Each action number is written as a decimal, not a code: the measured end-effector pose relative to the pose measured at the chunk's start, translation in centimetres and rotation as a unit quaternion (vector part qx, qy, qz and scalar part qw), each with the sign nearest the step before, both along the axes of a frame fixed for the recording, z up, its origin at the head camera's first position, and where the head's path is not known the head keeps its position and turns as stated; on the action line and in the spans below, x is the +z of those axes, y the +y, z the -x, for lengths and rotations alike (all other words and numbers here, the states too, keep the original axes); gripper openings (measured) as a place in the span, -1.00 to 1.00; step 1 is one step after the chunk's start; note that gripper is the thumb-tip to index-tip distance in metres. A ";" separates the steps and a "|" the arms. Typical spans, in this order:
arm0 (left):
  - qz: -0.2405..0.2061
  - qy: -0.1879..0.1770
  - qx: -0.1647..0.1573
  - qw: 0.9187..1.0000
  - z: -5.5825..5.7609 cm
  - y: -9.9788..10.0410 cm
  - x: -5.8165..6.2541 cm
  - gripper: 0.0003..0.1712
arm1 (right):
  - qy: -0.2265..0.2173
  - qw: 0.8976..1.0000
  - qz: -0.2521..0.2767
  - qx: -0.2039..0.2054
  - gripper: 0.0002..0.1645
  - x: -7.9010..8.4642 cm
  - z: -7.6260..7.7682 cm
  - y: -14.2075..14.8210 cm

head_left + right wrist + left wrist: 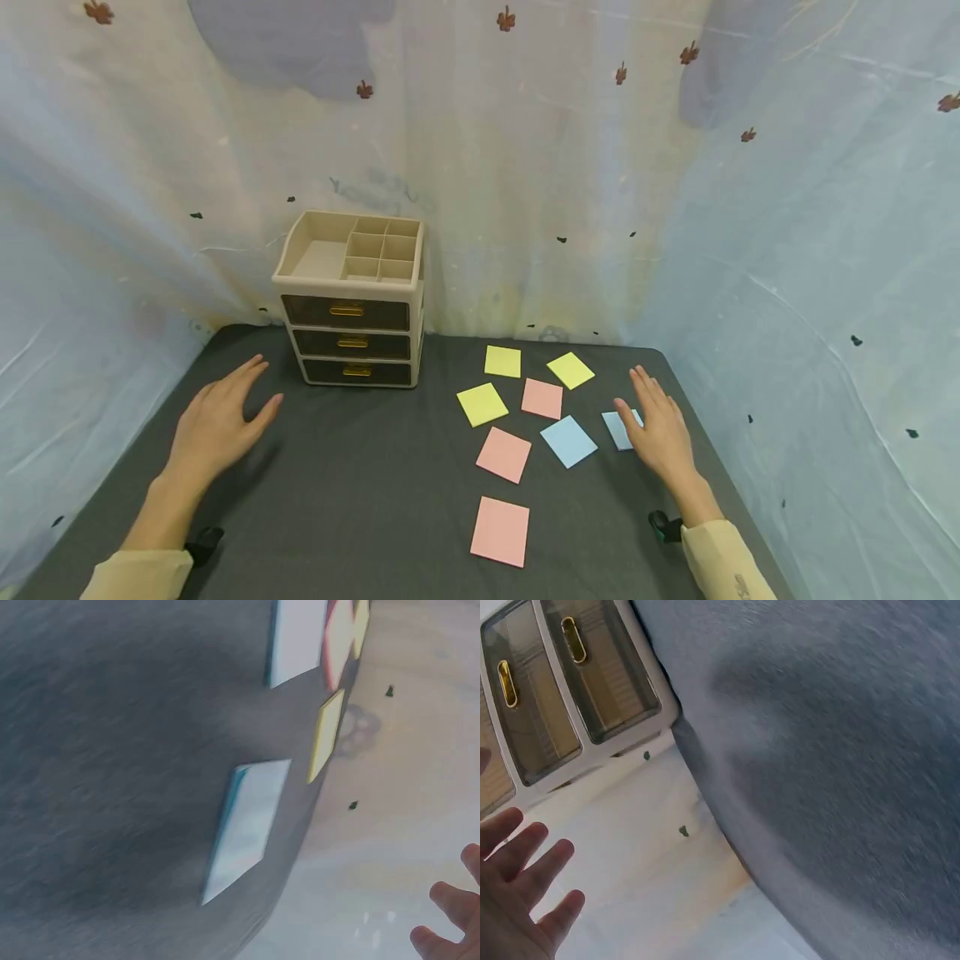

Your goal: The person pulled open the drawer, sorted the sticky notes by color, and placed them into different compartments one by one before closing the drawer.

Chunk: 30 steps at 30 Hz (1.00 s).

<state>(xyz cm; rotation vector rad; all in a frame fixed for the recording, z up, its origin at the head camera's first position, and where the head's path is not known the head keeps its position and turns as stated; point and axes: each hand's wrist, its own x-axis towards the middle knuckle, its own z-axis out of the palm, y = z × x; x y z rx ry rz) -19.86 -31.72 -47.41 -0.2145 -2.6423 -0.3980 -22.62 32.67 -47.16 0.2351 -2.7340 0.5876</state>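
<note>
Okay, I had left hand and right hand empty, fingers extended, thumbs out. Square notes lay between them, nearer right hand, which partly hid one blue note from my head view; drawer unit stood just ahead-right of left hand.

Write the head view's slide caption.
Left hand and right hand, empty, over a dark table with a drawer organizer, three yellow notes, three pink notes and two blue notes.
</note>
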 end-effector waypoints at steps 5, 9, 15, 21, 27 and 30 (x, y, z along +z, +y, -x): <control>-0.045 0.038 -0.004 0.998 0.3 1.1 0.3 -0.31 | 0.024 1.000 -0.002 0.014 -0.20 0.8 1.0 -1.8; -0.083 0.066 -0.009 0.994 0.8 2.1 0.6 -0.34 | 0.043 0.999 -0.004 0.028 -0.21 1.7 2.0 -3.3; -0.143 0.096 -0.012 0.985 2.0 3.6 1.3 -0.41 | 0.072 0.995 -0.010 0.067 -0.22 3.1 3.6 -5.8; -0.198 0.093 -0.020 0.975 3.1 5.2 2.3 -0.46 | 0.087 0.990 -0.013 0.110 -0.21 4.9 5.0 -8.9; -0.249 0.081 -0.021 0.965 4.5 6.7 3.1 -0.48 | 0.090 0.984 -0.036 0.151 -0.19 6.9 6.4 -12.4; -0.282 0.082 -0.028 0.956 5.2 7.3 3.3 -0.50 | 0.102 0.978 -0.049 0.175 -0.19 7.7 7.2 -13.9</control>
